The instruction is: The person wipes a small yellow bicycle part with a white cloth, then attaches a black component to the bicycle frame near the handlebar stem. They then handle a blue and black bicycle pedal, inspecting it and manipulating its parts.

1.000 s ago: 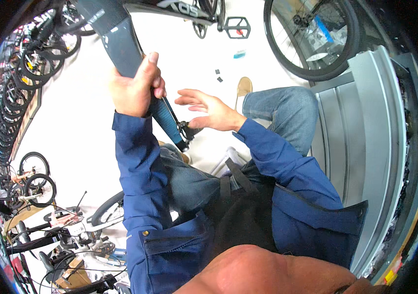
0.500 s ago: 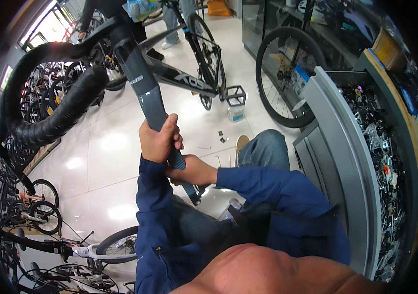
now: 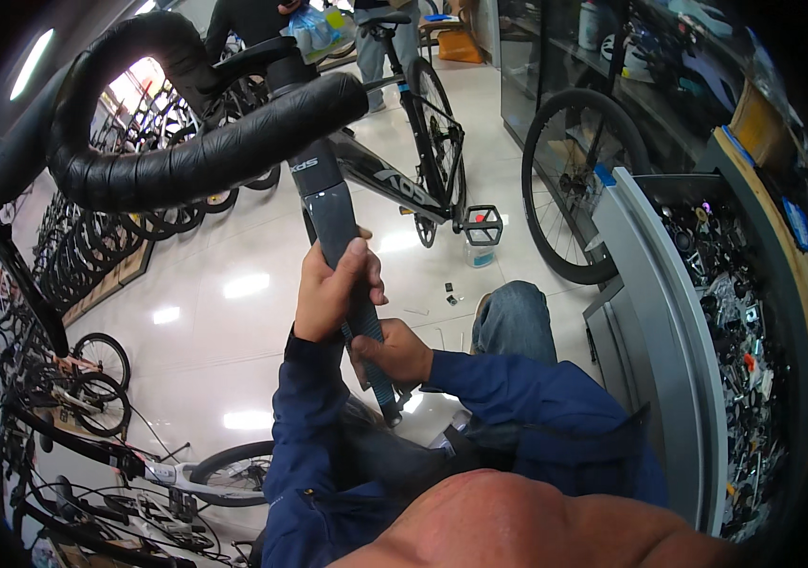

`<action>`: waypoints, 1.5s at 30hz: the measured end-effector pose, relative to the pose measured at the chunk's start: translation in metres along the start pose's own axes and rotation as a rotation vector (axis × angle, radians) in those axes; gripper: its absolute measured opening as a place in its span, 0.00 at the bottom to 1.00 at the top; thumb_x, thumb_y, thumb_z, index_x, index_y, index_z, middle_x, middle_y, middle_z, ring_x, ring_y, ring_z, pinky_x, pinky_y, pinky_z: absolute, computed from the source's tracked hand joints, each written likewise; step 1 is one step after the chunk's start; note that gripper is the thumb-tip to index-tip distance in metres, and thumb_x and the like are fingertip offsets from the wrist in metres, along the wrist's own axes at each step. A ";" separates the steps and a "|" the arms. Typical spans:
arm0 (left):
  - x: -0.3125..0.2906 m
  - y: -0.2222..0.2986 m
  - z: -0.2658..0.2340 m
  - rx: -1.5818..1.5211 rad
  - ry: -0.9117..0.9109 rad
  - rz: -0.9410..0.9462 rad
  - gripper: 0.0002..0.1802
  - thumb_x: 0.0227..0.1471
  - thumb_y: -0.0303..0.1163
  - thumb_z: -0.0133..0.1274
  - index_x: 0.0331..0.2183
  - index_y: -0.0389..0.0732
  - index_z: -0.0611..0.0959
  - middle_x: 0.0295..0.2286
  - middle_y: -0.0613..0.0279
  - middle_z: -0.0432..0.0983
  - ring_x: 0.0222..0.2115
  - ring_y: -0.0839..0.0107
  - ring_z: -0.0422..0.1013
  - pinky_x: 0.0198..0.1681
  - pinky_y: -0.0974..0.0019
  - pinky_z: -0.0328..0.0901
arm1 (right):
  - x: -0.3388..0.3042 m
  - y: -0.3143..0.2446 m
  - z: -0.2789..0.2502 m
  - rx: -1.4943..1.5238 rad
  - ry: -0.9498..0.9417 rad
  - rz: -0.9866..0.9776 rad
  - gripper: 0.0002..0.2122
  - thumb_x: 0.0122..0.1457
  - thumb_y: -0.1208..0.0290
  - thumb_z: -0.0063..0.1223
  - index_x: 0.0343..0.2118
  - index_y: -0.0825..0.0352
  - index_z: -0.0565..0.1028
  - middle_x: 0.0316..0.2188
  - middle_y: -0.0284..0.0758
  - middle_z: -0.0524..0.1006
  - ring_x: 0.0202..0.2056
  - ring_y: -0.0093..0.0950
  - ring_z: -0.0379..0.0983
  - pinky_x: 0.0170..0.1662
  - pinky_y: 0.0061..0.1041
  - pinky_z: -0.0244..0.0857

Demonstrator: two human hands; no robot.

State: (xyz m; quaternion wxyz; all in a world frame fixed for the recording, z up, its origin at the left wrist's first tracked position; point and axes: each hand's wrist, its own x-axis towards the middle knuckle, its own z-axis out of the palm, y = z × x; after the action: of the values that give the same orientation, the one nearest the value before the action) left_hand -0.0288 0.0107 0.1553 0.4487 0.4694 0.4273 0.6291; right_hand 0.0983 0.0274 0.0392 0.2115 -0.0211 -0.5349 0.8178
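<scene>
A dark bicycle fork (image 3: pixel 331 222) slants down toward me, with no wheel in it. My left hand (image 3: pixel 330 292) is wrapped round the fork's middle, thumb on top. Lower down, my right hand (image 3: pixel 398 354) grips the fork near its tip, thumb laid along it. Above them the black taped drop handlebar (image 3: pixel 200 161) crosses in front of the fork's top. Behind it runs the bicycle's black frame (image 3: pixel 387 176), with a flat pedal (image 3: pixel 483 225) on its near side. What lies under my fingers is hidden.
A loose wheel (image 3: pixel 535 180) leans by the glass cabinet. To my right an open grey drawer (image 3: pixel 674 312) is full of small parts. Small dark pieces (image 3: pixel 450 293) and a clear container (image 3: pixel 482 256) are on the floor. Bicycles (image 3: pixel 101 379) fill the left; a person (image 3: pixel 252 21) stands beyond.
The handlebar has swung right, so its taped end now crosses the fork's upper part. Both hands keep their grip on the fork; the whole view has shifted.
</scene>
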 end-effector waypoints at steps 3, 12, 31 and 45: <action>0.015 0.001 0.000 -0.280 -0.186 0.071 0.36 0.67 0.48 0.49 0.63 0.30 0.61 0.38 0.55 0.74 0.35 0.64 0.76 0.43 0.53 0.77 | 0.003 -0.009 -0.003 -0.035 -0.022 -0.016 0.29 0.61 0.38 0.56 0.31 0.67 0.73 0.22 0.33 0.76 0.25 0.25 0.76 0.31 0.25 0.72; 0.034 -0.007 -0.041 -0.796 -0.250 -0.018 0.19 0.71 0.43 0.43 0.48 0.36 0.75 0.21 0.73 0.58 0.15 0.85 0.53 0.16 0.79 0.53 | 0.003 0.012 -0.006 -0.087 -0.071 0.082 0.28 0.60 0.40 0.58 0.34 0.68 0.72 0.21 0.34 0.76 0.24 0.25 0.77 0.30 0.26 0.73; 0.018 -0.031 -0.143 -0.976 -0.287 0.047 0.08 0.67 0.30 0.44 0.33 0.40 0.71 0.20 0.72 0.59 0.16 0.84 0.55 0.22 0.77 0.58 | -0.034 0.009 -0.002 -1.118 0.130 -0.204 0.37 0.45 0.38 0.71 0.48 0.66 0.75 0.32 0.40 0.81 0.33 0.41 0.80 0.41 0.33 0.74; -0.003 -0.026 -0.159 -0.954 -0.208 0.047 0.09 0.69 0.30 0.40 0.35 0.37 0.68 0.23 0.69 0.60 0.18 0.80 0.58 0.24 0.72 0.59 | -0.043 0.018 -0.024 -0.630 -0.041 -0.039 0.29 0.52 0.64 0.73 0.54 0.69 0.73 0.50 0.40 0.77 0.50 0.33 0.78 0.54 0.30 0.73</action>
State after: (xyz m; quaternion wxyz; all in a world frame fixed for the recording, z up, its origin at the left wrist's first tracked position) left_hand -0.1787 -0.0043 0.0986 0.6397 0.2816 0.0335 0.7144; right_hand 0.1381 0.0266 0.0046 0.1995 -0.0589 -0.7663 0.6079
